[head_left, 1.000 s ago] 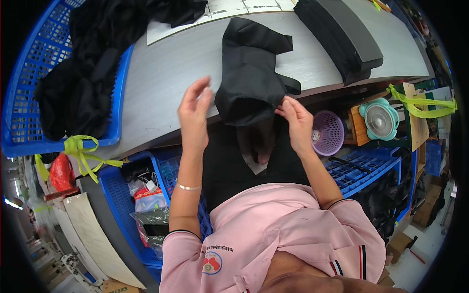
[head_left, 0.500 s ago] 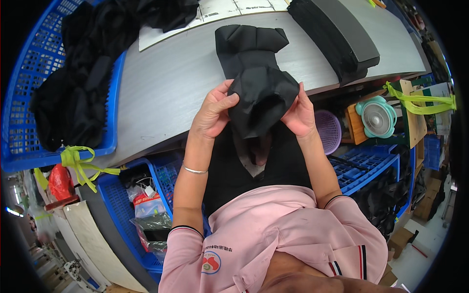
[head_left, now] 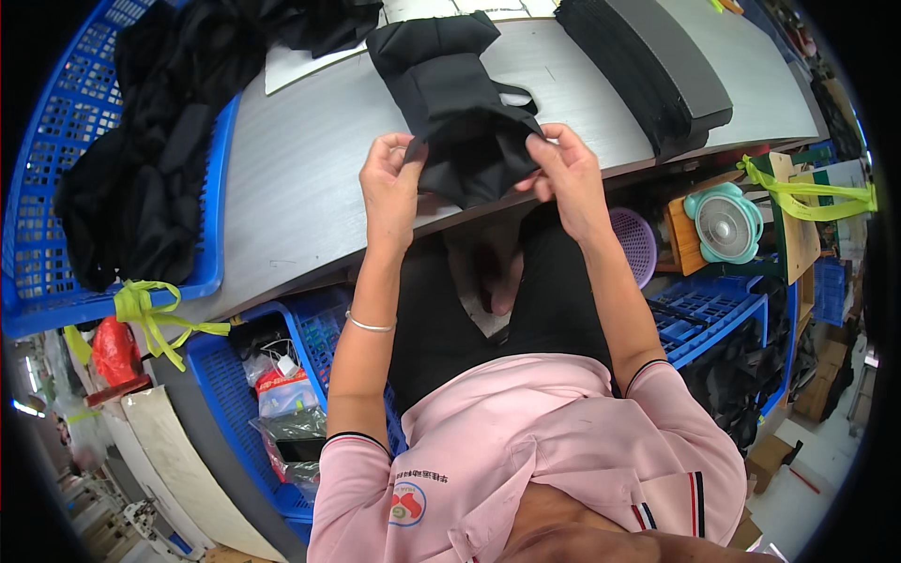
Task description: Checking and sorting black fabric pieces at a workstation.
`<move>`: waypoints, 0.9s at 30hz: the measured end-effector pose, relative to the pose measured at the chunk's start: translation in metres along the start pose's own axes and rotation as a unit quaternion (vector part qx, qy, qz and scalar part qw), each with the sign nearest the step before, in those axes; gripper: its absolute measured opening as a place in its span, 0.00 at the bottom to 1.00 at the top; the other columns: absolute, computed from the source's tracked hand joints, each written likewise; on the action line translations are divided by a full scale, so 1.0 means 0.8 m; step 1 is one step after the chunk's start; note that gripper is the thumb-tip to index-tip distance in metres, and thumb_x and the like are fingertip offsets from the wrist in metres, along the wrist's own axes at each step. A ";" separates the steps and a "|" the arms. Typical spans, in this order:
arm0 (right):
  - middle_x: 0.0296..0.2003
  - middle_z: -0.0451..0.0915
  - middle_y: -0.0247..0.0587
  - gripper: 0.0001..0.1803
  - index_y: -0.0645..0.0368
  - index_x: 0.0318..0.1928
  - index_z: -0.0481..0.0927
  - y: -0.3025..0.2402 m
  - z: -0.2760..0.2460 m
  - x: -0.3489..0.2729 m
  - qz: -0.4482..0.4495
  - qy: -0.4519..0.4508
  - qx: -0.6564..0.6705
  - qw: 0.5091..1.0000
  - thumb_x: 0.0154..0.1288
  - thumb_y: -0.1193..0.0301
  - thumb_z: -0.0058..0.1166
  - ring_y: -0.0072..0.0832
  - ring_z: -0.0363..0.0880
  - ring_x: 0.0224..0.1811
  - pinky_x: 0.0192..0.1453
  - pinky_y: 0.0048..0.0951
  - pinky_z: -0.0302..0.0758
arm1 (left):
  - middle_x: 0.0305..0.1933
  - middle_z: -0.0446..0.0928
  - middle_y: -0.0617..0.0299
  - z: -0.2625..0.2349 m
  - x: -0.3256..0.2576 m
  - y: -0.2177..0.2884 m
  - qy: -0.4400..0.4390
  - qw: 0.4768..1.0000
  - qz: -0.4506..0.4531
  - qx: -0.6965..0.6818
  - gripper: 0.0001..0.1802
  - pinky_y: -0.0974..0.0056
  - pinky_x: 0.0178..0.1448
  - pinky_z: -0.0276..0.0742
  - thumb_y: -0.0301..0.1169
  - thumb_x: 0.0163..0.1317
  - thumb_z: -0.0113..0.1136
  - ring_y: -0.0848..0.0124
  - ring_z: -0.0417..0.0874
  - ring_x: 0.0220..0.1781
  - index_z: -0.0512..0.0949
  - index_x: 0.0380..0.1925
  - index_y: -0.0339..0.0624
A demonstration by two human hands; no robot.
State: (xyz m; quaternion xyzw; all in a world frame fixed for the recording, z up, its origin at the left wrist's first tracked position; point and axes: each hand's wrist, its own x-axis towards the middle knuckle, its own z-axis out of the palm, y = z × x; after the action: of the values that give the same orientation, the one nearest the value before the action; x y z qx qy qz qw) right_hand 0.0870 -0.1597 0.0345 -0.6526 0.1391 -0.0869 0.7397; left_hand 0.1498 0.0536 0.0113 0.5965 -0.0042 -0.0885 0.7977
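A black sewn fabric piece (head_left: 446,89), tube-like with an open mouth, lies partly on the grey table and hangs a little past its near edge. My left hand (head_left: 389,183) pinches the left rim of the mouth between thumb and fingers. On the opposite rim, my right hand (head_left: 566,174) grips the cloth the same way. Between them the mouth is spread and its dark inside faces me. A narrow loop of strap stands out from the piece's right side. The far end is folded and points away from me.
At the left a blue basket (head_left: 214,225) holds black cloth. A stack of black fabric pieces (head_left: 648,75) lies on the table's right. Below the table's edge are a purple basket (head_left: 634,246), a teal fan (head_left: 725,225) and a blue crate (head_left: 230,394) with bagged things.
Both hands have moved away from me with the black fabric piece, slightly leftward. Its mouth is now spread wider and a strap loop shows at its right side.
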 end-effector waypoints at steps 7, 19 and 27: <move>0.28 0.80 0.32 0.16 0.66 0.48 0.77 0.015 0.029 -0.015 -0.081 -0.063 -0.044 0.994 0.62 0.75 0.67 0.15 0.80 0.32 0.36 0.19 0.76 | 0.38 0.81 0.63 0.009 -0.021 -0.002 -0.042 0.993 0.081 0.074 0.20 0.74 0.38 0.76 0.22 0.57 0.71 0.80 0.80 0.34 0.75 0.48 0.36; 0.16 0.72 0.39 0.11 0.64 0.38 0.77 0.034 -0.009 0.021 -0.107 0.058 -0.240 0.963 0.62 0.70 0.62 0.21 0.67 0.17 0.25 0.28 0.66 | 0.50 0.76 0.61 0.030 -0.018 0.021 0.075 0.867 0.320 0.375 0.27 0.61 0.54 0.72 0.23 0.51 0.71 0.66 0.73 0.51 0.77 0.53 0.44; 0.17 0.74 0.43 0.06 0.61 0.40 0.79 0.031 -0.035 0.027 -0.247 0.112 -0.448 0.852 0.64 0.74 0.58 0.35 0.77 0.20 0.27 0.34 0.71 | 0.34 0.77 0.63 0.031 0.035 0.023 0.136 0.850 0.361 0.359 0.11 0.70 0.32 0.71 0.14 0.57 0.59 0.76 0.73 0.26 0.83 0.35 0.40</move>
State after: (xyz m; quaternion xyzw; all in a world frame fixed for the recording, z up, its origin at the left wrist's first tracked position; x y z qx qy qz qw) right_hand 0.0975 -0.1896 0.0049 -0.9118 0.0789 -0.2680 0.3011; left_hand 0.1767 0.0311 0.0328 0.8039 -0.1426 0.2953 0.4962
